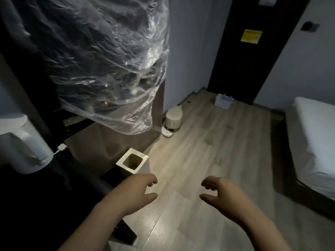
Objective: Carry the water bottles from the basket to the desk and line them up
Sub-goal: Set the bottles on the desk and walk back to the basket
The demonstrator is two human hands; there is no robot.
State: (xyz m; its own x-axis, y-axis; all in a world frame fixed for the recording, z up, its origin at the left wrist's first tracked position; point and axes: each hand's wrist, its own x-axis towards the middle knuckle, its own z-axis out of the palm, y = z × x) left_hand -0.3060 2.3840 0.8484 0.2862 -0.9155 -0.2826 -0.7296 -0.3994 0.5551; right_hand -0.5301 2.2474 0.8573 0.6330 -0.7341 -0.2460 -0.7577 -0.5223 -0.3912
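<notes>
A pale basket (224, 101) stands on the wooden floor far ahead, against the dark door; blue bottle tops seem to poke out of it, too small to be sure. The dark desk (27, 196) runs along my left side. My left hand (139, 191) and my right hand (219, 192) hang in front of me over the floor, palms facing each other, fingers loosely curled, holding nothing. Both hands are far from the basket.
A white kettle (23, 147) with a white cable sits on the desk. A square white bin (133, 163) stands on the floor beside the desk. Clothes under clear plastic (108, 66) hang at the left. A round white appliance (173, 120) stands by the wall. A white bed (315, 142) lies at the right.
</notes>
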